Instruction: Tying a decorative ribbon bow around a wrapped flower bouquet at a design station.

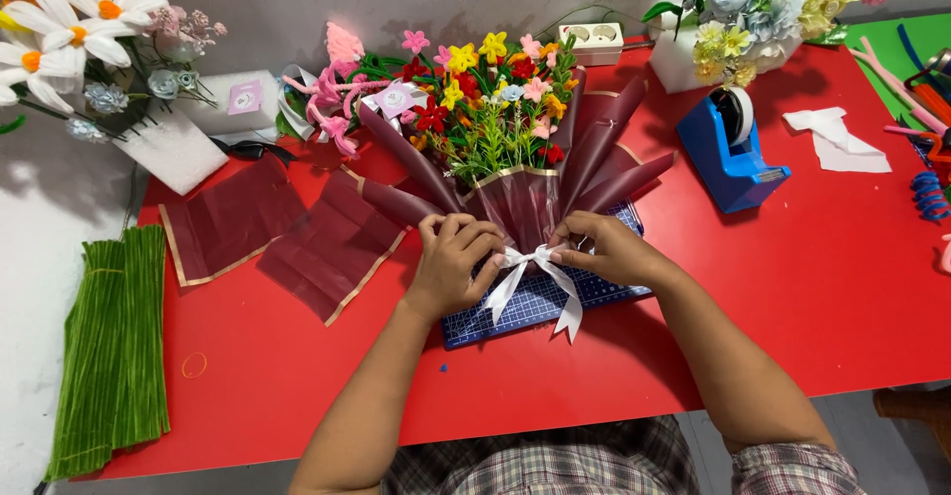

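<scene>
1. At the far left of the red table (812, 287) we see a flat bundle of green stems (109, 346), with white daisies (59, 29) above it.
2. Next lie two dark red wrap sheets (287, 232) with gold edges, flat and empty, just left of our hands.
3. Our left hand (454, 257) pinches the left side of a white bow (530, 277), fingers curled tight on the ribbon.
4. The bow sits at the neck of a bouquet (495, 99) lying at the table's middle on a blue mat (515, 307). Its dark red wrap (525, 203) fans out and holds yellow, pink and red flowers with green sprigs.
5. Our right hand (609, 249) grips the bow's right side, fingers closed on it.
6. Further right stands a blue tape dispenser (728, 153), well apart, then a white paper scrap (842, 143).
7. Behind, a white block (684, 64) holds pale blue and yellow flowers (763, 0).
</scene>
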